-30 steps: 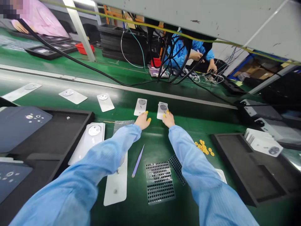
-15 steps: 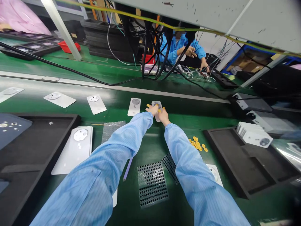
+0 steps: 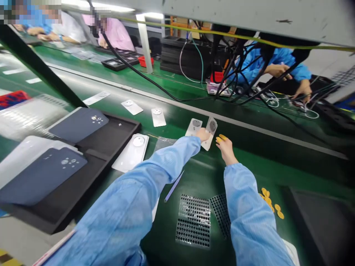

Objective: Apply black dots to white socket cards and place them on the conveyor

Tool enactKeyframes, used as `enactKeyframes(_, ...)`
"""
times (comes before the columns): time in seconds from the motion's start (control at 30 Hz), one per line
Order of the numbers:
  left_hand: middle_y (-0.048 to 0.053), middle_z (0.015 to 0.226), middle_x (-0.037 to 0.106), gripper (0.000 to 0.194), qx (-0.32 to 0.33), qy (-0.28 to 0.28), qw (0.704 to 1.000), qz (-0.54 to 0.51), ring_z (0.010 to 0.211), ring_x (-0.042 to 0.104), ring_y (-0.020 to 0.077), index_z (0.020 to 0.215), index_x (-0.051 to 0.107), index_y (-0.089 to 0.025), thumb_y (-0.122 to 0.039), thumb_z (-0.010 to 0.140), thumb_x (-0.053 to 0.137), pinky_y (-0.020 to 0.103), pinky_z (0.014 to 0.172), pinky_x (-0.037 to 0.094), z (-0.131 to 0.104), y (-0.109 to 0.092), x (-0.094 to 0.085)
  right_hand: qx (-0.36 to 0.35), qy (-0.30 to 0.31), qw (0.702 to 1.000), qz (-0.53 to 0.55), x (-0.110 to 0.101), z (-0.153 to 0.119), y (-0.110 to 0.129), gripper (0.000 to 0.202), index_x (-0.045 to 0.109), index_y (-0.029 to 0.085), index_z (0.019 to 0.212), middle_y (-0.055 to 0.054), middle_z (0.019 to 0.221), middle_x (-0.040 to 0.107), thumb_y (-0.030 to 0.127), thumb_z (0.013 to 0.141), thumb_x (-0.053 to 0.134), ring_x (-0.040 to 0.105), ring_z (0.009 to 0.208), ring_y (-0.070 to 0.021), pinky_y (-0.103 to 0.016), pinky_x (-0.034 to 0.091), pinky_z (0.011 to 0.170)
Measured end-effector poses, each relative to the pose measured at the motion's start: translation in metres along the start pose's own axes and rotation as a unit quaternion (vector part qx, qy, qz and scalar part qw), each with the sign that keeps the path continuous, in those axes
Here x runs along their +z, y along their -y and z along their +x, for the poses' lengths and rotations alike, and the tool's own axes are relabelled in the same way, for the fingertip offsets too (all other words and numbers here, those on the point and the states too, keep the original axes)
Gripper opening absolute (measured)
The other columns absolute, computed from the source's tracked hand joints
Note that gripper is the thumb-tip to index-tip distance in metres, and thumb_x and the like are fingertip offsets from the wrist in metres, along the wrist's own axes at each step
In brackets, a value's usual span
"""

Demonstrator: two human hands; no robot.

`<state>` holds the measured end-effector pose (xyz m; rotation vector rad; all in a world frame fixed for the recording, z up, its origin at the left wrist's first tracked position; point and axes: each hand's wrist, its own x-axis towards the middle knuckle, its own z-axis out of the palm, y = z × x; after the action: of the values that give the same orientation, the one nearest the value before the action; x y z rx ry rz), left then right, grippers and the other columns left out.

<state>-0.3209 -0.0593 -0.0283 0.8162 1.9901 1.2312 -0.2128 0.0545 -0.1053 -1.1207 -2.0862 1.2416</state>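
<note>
My left hand [image 3: 203,135] grips a white phone back cover [image 3: 211,129] with a grey round camera area, tilted up off the green surface. Its fingers are mostly hidden by the cover. Just right of that cover, my right hand [image 3: 226,148] is apart from it, yellow finger cots on its fingertips, fingers loosely bent with nothing visible in them. Another white cover with a grey camera circle [image 3: 192,126] lies directly behind my left hand. More white covers [image 3: 159,117] lie in a row to the left along the belt.
Dotted black sticker sheets [image 3: 194,221] and a purple stick [image 3: 174,186] lie between my forearms. Yellow finger cots [image 3: 268,199] are scattered at right, beside a black tray [image 3: 318,218]. Another black tray [image 3: 122,129] holds dark blue covers. Cables [image 3: 246,66] hang ahead; co-workers sit beyond.
My view has turned left. My right hand has come away from the cover, while my left hand has lifted and tilted it.
</note>
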Motion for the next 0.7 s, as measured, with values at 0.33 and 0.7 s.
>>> enactKeyframes(0.33,0.013,0.123,0.061,0.066,-0.066,-0.176,0.960,0.207,0.110,0.060,0.0304,0.137,0.040,-0.014,-0.022,0.074,0.060,0.045,0.096,0.047,-0.163,0.116,-0.195,-0.007,0.015,0.993,-0.117,0.060,-0.001,0.047,0.035,0.053,0.017,0.121,-0.009,0.123,0.056,0.035,0.091,0.057,0.058,0.107,-0.0215,-0.044,0.051,0.090)
enactKeyframes(0.7,0.027,0.152,0.023,0.062,-0.050,-0.261,0.883,0.388,0.141,0.017,0.0422,0.134,0.044,-0.004,-0.033,0.080,0.052,0.056,0.109,0.025,-0.180,0.158,-0.165,-0.137,0.056,0.985,-0.093,0.105,-0.005,0.089,0.035,0.053,0.016,0.121,-0.009,0.121,0.057,0.035,0.092,0.056,0.060,0.103,-0.0197,-0.042,0.052,0.087)
